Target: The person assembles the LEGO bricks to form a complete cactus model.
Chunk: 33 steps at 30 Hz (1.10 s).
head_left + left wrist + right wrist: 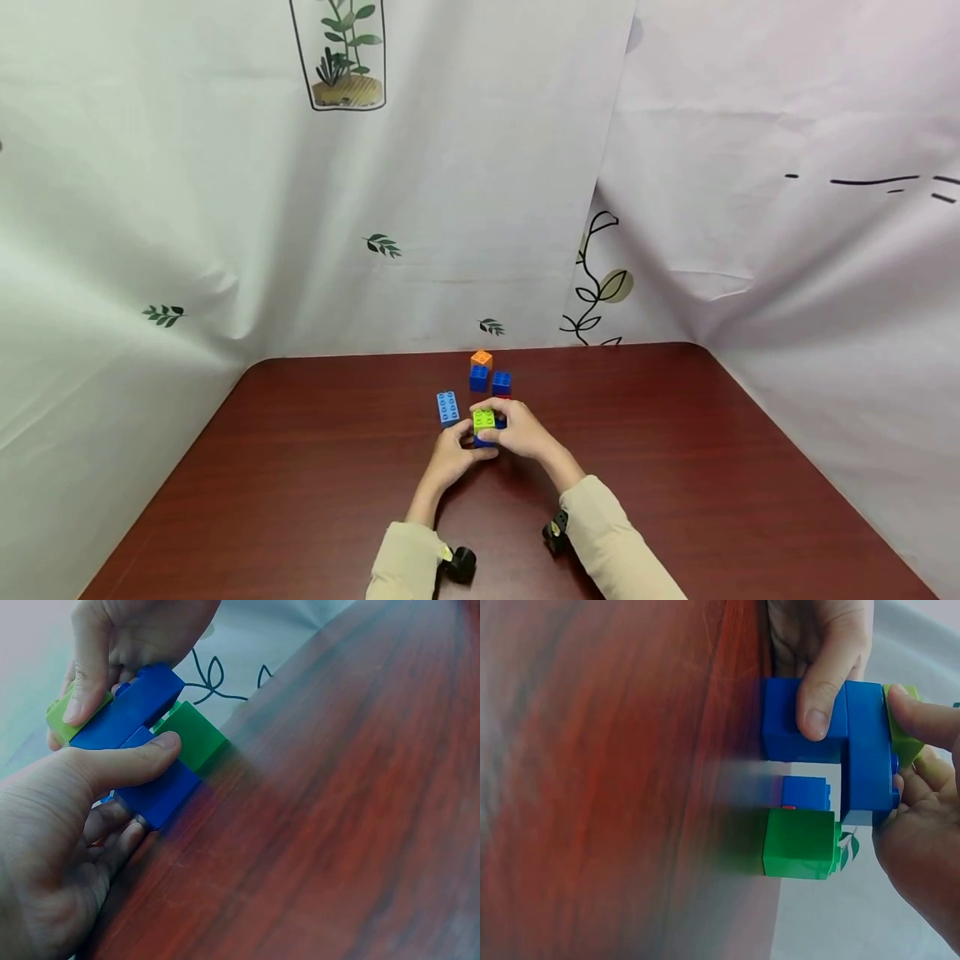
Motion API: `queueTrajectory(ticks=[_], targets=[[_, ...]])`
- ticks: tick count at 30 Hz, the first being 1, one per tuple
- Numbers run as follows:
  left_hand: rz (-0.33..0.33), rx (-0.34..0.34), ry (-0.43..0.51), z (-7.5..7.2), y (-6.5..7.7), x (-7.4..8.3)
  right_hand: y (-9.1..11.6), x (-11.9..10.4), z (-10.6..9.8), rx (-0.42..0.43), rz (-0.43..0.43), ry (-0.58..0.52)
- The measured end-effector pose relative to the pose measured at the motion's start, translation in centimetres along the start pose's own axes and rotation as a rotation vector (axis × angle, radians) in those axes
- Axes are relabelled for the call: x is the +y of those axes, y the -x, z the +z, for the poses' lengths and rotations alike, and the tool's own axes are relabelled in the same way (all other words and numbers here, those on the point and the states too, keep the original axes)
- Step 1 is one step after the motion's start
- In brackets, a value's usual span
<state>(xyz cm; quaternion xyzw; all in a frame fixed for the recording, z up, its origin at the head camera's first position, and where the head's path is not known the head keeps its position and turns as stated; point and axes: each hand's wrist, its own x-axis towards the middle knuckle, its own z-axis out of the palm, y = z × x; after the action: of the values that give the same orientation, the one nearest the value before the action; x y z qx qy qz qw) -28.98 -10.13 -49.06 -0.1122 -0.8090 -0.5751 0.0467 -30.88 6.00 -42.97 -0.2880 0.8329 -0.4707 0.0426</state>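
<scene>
My left hand (pixel 448 460) grips a blue brick (pixel 784 720) at the table top, its thumb across one side. On that brick lies a longer blue brick (pixel 866 754), which juts out to one side. A lime-green brick (pixel 483 420) sits on top of the long one, towards one end. My right hand (pixel 527 430) pinches the lime-green brick between thumb and fingers. Close by, under the jutting end in the right wrist view, stands a green brick (pixel 799 844); in the head view the right hand hides it.
Just left of the hands lies a light blue brick (pixel 447 407). Further back are an orange brick (pixel 482 358), a blue brick (pixel 478 378) before it, and another blue brick (pixel 502 382) with red showing below. The brown table (pixel 300 483) ends at a white printed cloth (pixel 487 167).
</scene>
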Motion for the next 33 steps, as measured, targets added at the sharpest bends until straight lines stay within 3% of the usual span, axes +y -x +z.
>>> queueTrajectory(ticks=[5,12,21,33], targets=[[-0.023,-0.01,0.015,0.02,0.05,-0.11,-0.06,-0.08,0.09,-0.008,0.029,-0.024],[-0.008,-0.009,0.02,-0.08,0.06,-0.16,-0.08,0.16,0.34,0.014,0.024,-0.015],[-0.008,-0.015,0.009,0.14,0.65,-0.6,0.63,0.49,0.74,0.029,0.009,0.044],[0.0,-0.005,0.015,0.0,-0.01,-0.11,0.18,0.79,0.33,0.037,0.011,-0.056]])
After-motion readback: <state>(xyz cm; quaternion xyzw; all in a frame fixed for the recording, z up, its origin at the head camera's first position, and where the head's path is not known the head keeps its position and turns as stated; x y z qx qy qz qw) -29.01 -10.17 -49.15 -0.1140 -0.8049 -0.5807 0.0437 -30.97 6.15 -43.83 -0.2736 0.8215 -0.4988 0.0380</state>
